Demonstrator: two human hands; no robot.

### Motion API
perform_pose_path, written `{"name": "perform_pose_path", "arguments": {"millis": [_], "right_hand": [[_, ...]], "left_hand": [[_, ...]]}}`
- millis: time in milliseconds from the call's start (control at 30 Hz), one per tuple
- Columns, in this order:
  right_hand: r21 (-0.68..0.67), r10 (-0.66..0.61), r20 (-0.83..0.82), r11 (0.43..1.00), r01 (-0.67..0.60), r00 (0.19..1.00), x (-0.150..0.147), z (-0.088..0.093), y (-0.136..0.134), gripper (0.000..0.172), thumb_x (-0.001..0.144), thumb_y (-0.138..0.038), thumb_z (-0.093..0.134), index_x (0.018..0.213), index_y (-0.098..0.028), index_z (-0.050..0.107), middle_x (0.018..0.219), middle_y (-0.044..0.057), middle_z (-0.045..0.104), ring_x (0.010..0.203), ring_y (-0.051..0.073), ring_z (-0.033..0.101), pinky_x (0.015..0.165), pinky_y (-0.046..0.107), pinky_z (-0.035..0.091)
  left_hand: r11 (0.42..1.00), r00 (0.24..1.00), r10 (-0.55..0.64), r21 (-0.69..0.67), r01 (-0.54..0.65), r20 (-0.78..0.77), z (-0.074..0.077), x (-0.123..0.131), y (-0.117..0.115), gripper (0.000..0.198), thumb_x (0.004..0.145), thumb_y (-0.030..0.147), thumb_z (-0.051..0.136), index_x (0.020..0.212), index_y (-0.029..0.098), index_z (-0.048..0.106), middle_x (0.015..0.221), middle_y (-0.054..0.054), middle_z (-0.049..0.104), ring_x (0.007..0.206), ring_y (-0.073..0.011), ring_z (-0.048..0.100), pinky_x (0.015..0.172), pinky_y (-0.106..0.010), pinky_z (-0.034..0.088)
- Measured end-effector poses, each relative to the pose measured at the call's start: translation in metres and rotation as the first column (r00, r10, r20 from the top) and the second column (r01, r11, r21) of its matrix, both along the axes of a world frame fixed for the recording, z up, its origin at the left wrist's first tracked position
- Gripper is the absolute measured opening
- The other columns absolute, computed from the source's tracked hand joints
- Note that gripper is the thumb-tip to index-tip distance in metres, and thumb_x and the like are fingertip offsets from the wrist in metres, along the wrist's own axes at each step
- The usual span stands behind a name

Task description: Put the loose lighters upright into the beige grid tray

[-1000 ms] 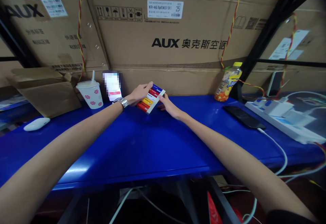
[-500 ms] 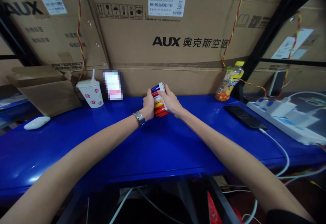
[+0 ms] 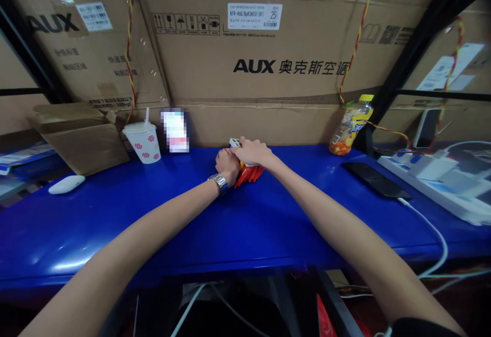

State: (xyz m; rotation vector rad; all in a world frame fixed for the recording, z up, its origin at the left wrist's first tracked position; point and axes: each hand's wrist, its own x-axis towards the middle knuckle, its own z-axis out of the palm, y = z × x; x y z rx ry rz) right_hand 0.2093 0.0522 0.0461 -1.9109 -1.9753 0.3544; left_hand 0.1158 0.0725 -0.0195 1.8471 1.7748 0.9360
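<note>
Near the middle of the blue table, both hands hold a multicoloured bundle (image 3: 251,174). Red pieces fan out at its lower end, a little yellow shows between the hands, and a white gridded part sticks out at the top. Its exact kind is unclear. My left hand (image 3: 227,164), with a metal watch (image 3: 220,182) at the wrist, is closed against the left side of it. Laid over the top and right side, my right hand (image 3: 253,152) has its fingers curled round the bundle and hides most of it.
On the blue table (image 3: 215,229) stand a paper cup (image 3: 142,143) with a straw, a lit phone (image 3: 175,131) and a drink bottle (image 3: 351,126). A black phone (image 3: 375,179), a power strip (image 3: 437,186) and a white mouse-like object (image 3: 66,184) lie around. Large cartons (image 3: 199,81) form the back.
My right hand has turned over the top of the bundle, and my left fingers have curled in. The bundle has tilted and lowered, showing its red ends. The whole view has shifted slightly.
</note>
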Motion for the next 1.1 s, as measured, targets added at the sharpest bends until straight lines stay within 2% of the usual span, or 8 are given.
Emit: {"name": "perform_pose_path", "arguments": {"millis": [133, 267, 500, 667, 800, 900, 967, 1100], "right_hand": [[0.066, 0.037, 0.0, 0.997, -0.037, 0.999, -0.002, -0.003, 0.003, 0.055, 0.079, -0.058, 0.054, 0.117, -0.018, 0.059, 0.112, 0.022, 0.063, 0.109, 0.041, 0.057, 0.088, 0.056, 0.045], [0.069, 0.083, 0.026, 0.994, -0.084, 0.996, 0.0, -0.002, 0.002, 0.057, 0.076, -0.062, 0.056, 0.114, -0.02, 0.061, 0.109, 0.019, 0.066, 0.106, 0.038, 0.06, 0.086, 0.052, 0.047], [0.04, 0.089, 0.015, 0.995, -0.09, 0.996, 0.009, 0.008, 0.001, 0.045, 0.08, -0.053, 0.054, 0.109, -0.019, 0.063, 0.111, 0.02, 0.067, 0.106, 0.039, 0.061, 0.086, 0.051, 0.046], [0.063, 0.114, 0.003, 0.992, -0.114, 0.994, 0.02, 0.013, 0.004, 0.049, 0.081, -0.053, 0.051, 0.114, -0.019, 0.062, 0.116, 0.019, 0.066, 0.109, 0.038, 0.06, 0.087, 0.048, 0.045], [0.067, 0.079, -0.071, 0.995, -0.074, 0.994, 0.029, 0.011, 0.013, 0.052, 0.079, -0.056, 0.056, 0.115, -0.019, 0.064, 0.116, 0.017, 0.066, 0.11, 0.037, 0.059, 0.09, 0.047, 0.044], [0.064, 0.089, -0.105, 0.995, -0.082, 0.991, 0.039, 0.007, 0.019, 0.048, 0.079, -0.054, 0.057, 0.11, -0.02, 0.067, 0.115, 0.016, 0.067, 0.11, 0.036, 0.06, 0.088, 0.045, 0.045], [0.054, 0.108, -0.142, 0.993, -0.101, 0.984, 0.047, 0.003, 0.023, 0.042, 0.08, -0.053, 0.055, 0.102, -0.02, 0.07, 0.108, 0.015, 0.069, 0.103, 0.034, 0.062, 0.083, 0.043, 0.047], [0.026, 0.089, -0.297, 0.996, -0.086, 0.951, 0.062, -0.006, 0.029, 0.038, 0.081, -0.052, 0.055, 0.088, -0.019, 0.071, 0.082, 0.011, 0.071, 0.077, 0.027, 0.066, 0.066, 0.038, 0.049]], "left_hand": [[0.994, 0.993, 0.107, 0.014, -0.108, 0.057, 0.004, -0.002, -0.01, 0.04, 0.097, 0.032, 0.029, 0.109, 0.02, 0.065, 0.109, -0.015, 0.071, 0.103, -0.0287, 0.066, 0.077, -0.035, 0.048], [0.988, 0.985, 0.149, 0.032, -0.152, 0.085, 0.01, -0.003, -0.017, 0.041, 0.097, 0.029, 0.024, 0.105, 0.019, 0.063, 0.115, -0.015, 0.069, 0.105, -0.0282, 0.064, 0.081, -0.036, 0.047], [0.993, 0.993, 0.101, 0.059, -0.104, 0.061, 0.014, -0.001, -0.02, 0.045, 0.099, 0.026, 0.018, 0.098, 0.021, 0.062, 0.116, -0.013, 0.068, 0.109, -0.0288, 0.062, 0.086, -0.038, 0.045], [0.995, 0.997, 0.074, 0.064, -0.074, -0.003, 0.012, -0.001, -0.018, 0.047, 0.1, 0.028, 0.016, 0.096, 0.019, 0.062, 0.115, -0.014, 0.069, 0.108, -0.0267, 0.063, 0.087, -0.036, 0.044], [0.997, 0.996, 0.059, 0.063, -0.055, -0.063, 0.008, -0.002, -0.014, 0.045, 0.101, 0.031, 0.018, 0.097, 0.02, 0.062, 0.113, -0.013, 0.07, 0.107, -0.0252, 0.064, 0.085, -0.034, 0.045], [0.998, 0.993, 0.044, 0.058, -0.038, -0.11, 0.006, -0.002, -0.011, 0.046, 0.1, 0.031, 0.018, 0.095, 0.02, 0.063, 0.113, -0.013, 0.07, 0.107, -0.0255, 0.064, 0.085, -0.035, 0.045], [0.998, 0.989, 0.031, 0.057, -0.024, -0.142, 0.005, -0.002, -0.01, 0.046, 0.1, 0.03, 0.019, 0.095, 0.02, 0.064, 0.113, -0.013, 0.07, 0.106, -0.0256, 0.064, 0.085, -0.035, 0.045], [0.998, 0.981, 0.026, 0.064, -0.014, -0.193, 0.007, -0.002, -0.011, 0.048, 0.099, 0.03, 0.019, 0.097, 0.019, 0.065, 0.115, -0.014, 0.069, 0.108, -0.0271, 0.063, 0.088, -0.038, 0.044]]}}
